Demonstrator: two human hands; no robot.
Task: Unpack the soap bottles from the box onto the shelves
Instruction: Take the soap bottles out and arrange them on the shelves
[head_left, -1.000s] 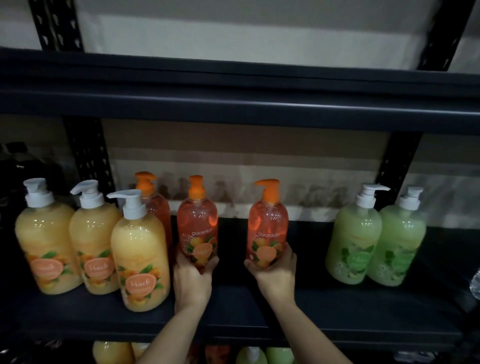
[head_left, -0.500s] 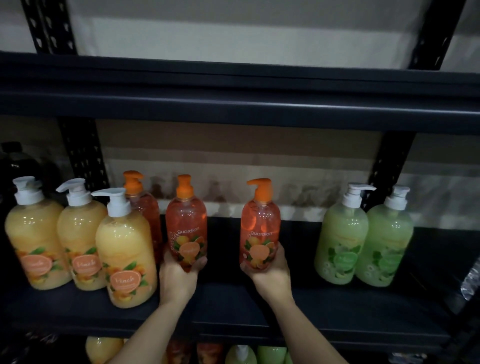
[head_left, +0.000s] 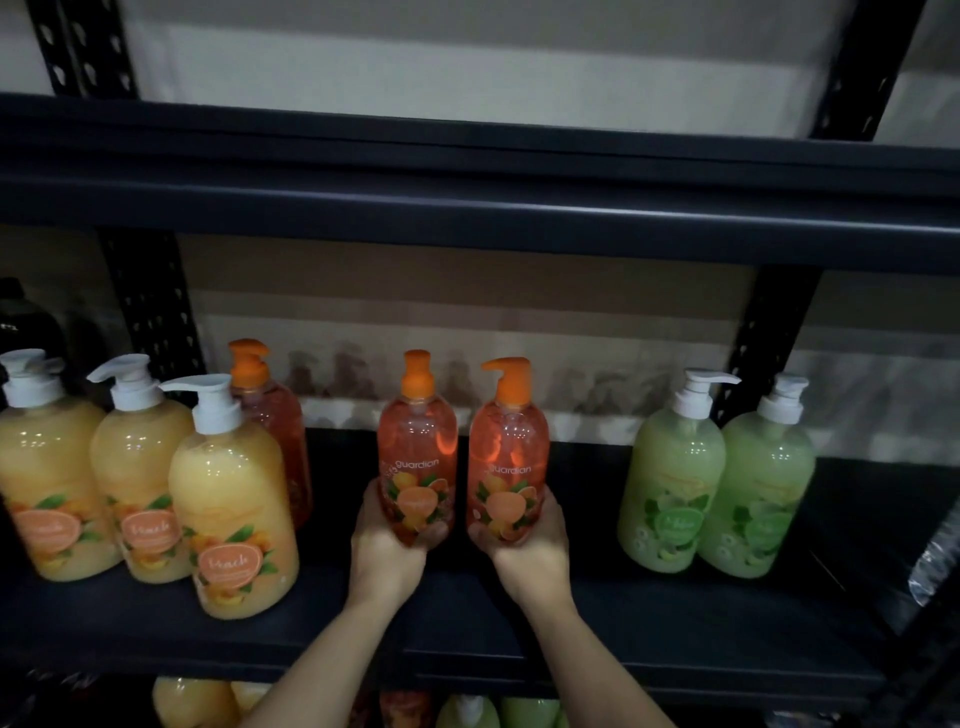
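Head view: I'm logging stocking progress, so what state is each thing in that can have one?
left hand, grips left orange bottle low down, upright.
right hand, grips right orange bottle low down, upright.
back orange bottle, standing on shelf, untouched.
peach bottles, three standing, untouched.
green bottles, two standing side by side.

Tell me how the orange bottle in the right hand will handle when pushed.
The orange bottle looks filled to the shoulder, so probably heavy for its size. Tall, narrow, pump on top: a high push may tip it. Its glossy wall may slip in the right hand.
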